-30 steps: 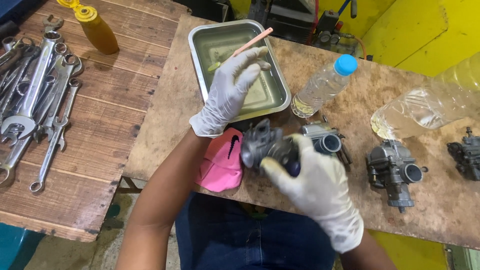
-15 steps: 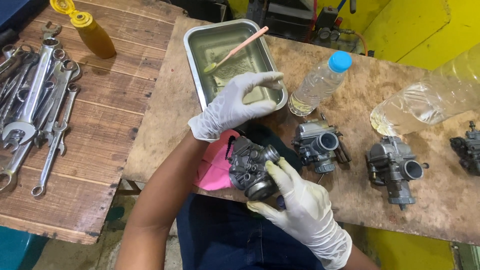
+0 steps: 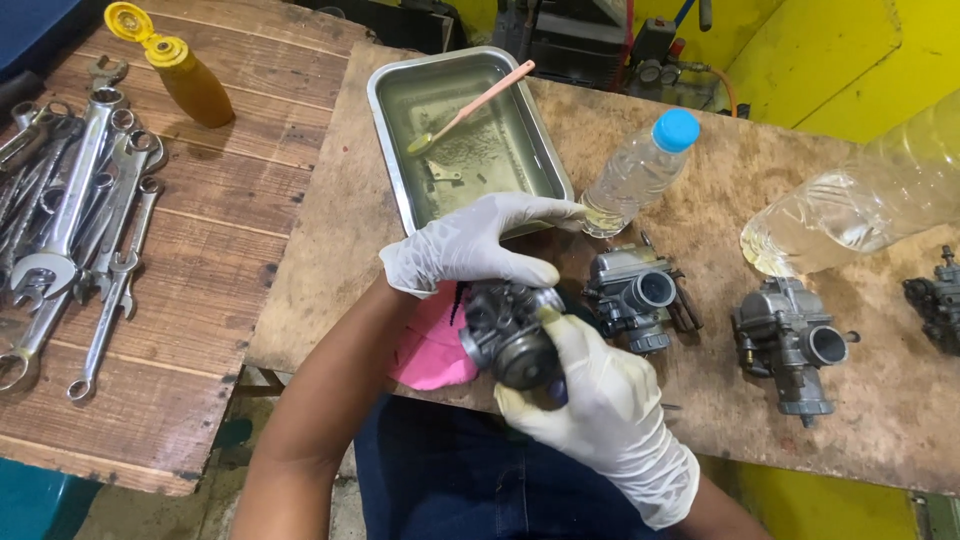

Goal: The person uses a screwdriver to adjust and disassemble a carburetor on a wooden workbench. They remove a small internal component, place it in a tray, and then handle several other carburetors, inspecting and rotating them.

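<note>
My right hand (image 3: 600,415), in a white glove, grips a dark grey carburetor (image 3: 508,328) from below, just above the near edge of the board table (image 3: 330,250). My left hand (image 3: 478,243), also gloved, rests on top of the same carburetor with its fingers stretched toward the right. A pink cloth (image 3: 432,345) lies under the carburetor and my left wrist. Behind my left hand stands a metal tray (image 3: 392,150) of yellowish liquid with a pink toothbrush (image 3: 470,106) lying in it.
Two more carburetors (image 3: 638,293) (image 3: 790,345) sit on the table to the right, another (image 3: 935,298) at the right edge. A blue-capped plastic bottle (image 3: 640,172) and a larger clear bottle (image 3: 850,215) lie behind them. Several wrenches (image 3: 70,230) and an amber squeeze bottle (image 3: 185,72) lie on the left bench.
My right hand has turned the carburetor and brought it lower and closer to me. My left hand came back from the tray and now lies on top of it.
</note>
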